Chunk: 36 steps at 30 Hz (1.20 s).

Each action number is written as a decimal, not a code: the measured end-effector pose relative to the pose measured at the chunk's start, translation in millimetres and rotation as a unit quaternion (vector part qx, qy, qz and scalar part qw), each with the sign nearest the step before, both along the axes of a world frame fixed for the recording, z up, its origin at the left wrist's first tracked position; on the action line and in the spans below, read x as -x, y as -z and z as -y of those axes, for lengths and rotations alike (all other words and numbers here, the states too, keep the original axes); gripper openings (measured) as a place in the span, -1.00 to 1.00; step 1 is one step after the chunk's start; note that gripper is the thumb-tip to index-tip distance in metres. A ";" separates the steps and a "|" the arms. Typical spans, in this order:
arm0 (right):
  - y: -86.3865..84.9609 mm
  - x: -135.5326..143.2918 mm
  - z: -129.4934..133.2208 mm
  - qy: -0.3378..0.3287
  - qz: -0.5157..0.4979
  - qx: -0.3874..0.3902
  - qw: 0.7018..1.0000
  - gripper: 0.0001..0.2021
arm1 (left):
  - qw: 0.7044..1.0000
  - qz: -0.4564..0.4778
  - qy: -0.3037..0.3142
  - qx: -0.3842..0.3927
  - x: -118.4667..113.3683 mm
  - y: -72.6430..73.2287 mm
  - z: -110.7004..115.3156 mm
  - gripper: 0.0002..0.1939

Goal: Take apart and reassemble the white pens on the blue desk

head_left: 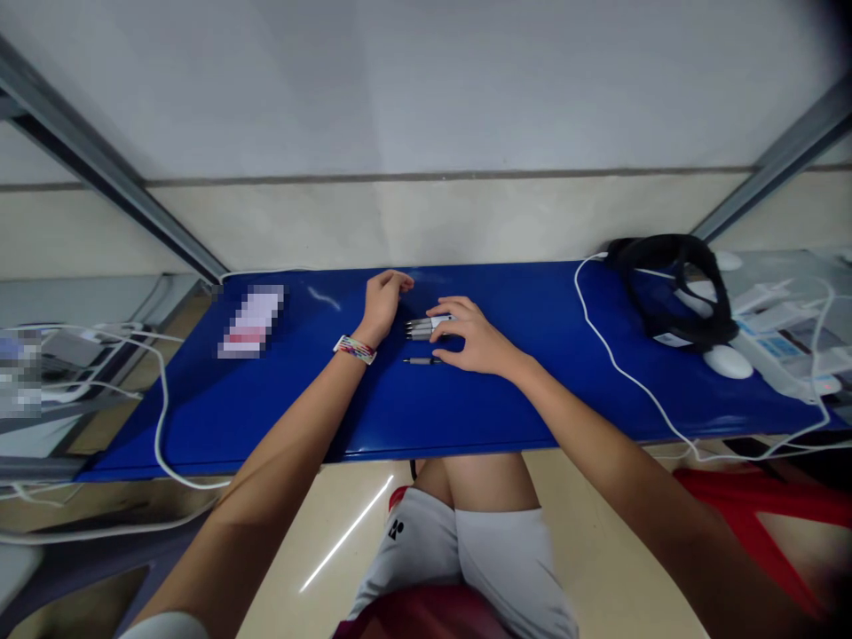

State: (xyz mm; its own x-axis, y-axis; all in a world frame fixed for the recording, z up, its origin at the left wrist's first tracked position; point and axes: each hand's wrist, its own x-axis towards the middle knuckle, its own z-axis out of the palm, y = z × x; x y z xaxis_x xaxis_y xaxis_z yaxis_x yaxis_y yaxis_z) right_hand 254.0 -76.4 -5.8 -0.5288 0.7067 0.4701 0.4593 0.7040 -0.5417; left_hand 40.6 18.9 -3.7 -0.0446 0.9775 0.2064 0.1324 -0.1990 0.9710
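Several grey pens (419, 329) lie side by side on the blue tabletop, their points to the left. My right hand (477, 339) is over their right ends, fingers bent and thumb apart from them; it partly hides the pens. A single grey pen (421, 361) lies nearer me, its right end by my right thumb. Just left of and beyond the pens, my left hand (383, 306) rests on its side with loosely bent fingers, and nothing shows in it. A multicoloured woven band (355, 349) is around my left wrist.
A blurred-out phone-shaped item (253, 321) lies at the left of the blue table (439, 426). On the right are a black head strap device (679, 293), white round pieces (728, 361) and a white cable (619, 377). Another cable (160, 417) crosses the left edge. A wall stands behind.
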 end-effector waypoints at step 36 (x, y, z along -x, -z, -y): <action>-29.3 -16.4 -55.6 0.170 -0.172 0.174 0.955 -0.73 | 0.977 0.035 0.206 -0.036 3.6 3.4 6.1 -0.76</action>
State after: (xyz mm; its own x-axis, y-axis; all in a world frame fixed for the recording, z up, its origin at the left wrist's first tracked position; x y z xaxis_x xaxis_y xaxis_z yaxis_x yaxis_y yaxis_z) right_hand 270.4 -20.8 23.5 -0.0964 0.9549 0.2808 0.3819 0.2960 -0.8755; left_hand 37.1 12.9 -7.1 0.3338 0.8985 0.2852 -0.0398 -0.2888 0.9566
